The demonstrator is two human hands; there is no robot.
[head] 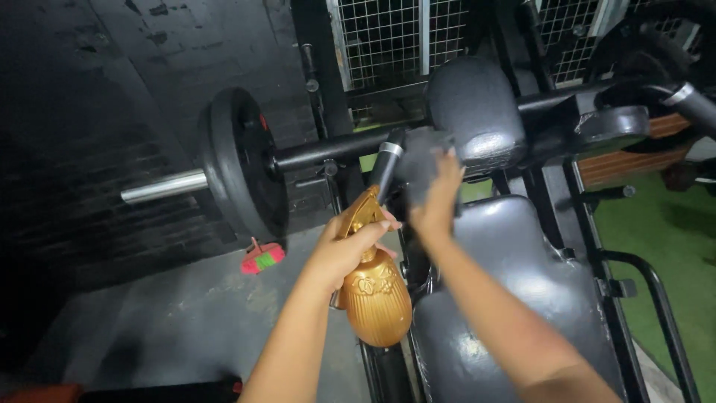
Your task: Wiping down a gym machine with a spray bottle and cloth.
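- At the far left, a black weight plate sat on a steel bar end against a dark wall, untouched by either hand
- On the grey floor below it lay a small pink and green brush, well apart from the hands
- The left hand held a gold spray bottle upright by its neck, the fingers closed around the trigger head; whether the trigger was being squeezed could not be told
- The bottle's nozzle pointed up toward the machine's handle, just beside the cloth
- The right hand pressed a dark grey cloth against the handle and the edge of the upper black pad, its fingers wrapped over the cloth
- Judging by this, the wiping was under way at the top of the machine; no clear wet streaks showed there, so how much had been covered could not be told
- The lower seat pad lay beneath the right forearm with neither hand on it, and it looked, as a judgement, still to be wiped
- At the far right, the black frame and the green turf were not being touched
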